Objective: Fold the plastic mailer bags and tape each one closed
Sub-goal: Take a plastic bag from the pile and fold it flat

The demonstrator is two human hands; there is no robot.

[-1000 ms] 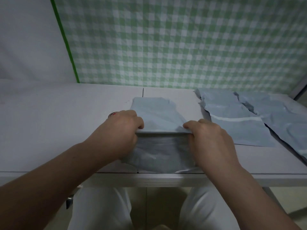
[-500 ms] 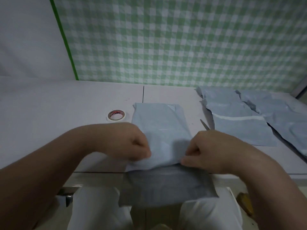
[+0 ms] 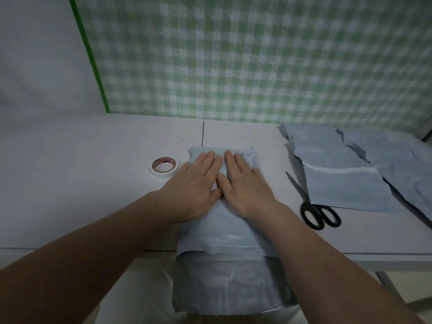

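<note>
A: Where is the bag?

B: The blue-grey mailer bag (image 3: pixel 224 232) lies on the white table (image 3: pixel 93 183), right in front of the person. Its near end hangs over the table's front edge, down toward the person's lap. The part on the table looks folded, with one layer on top of another.

A: What are the hands doing?

B: Both are flat on the bag, palms down. The left hand (image 3: pixel 198 183) and the right hand (image 3: pixel 245 185) lie side by side near the far end of the bag. The thumbs touch in the middle. The fingers are stretched out straight and point away from the person. Neither hand holds anything; they just press on the plastic.

A: What else is on the table?

B: A roll of tape (image 3: pixel 163 167) sits just left of the bag, near the left hand. It is white, with red print inside the ring. Black-handled scissors (image 3: pixel 311 204) lie to the right of the bag, with the blades pointing away from the person. Just past the scissors, more mailer bags (image 3: pixel 346 183) lie flat, overlapping each other, out to the table's right end.

A: And behind the table?

B: A green and white checked cloth (image 3: pixel 257 54) hangs there. To its left is a plain white wall (image 3: pixel 35 54).
</note>
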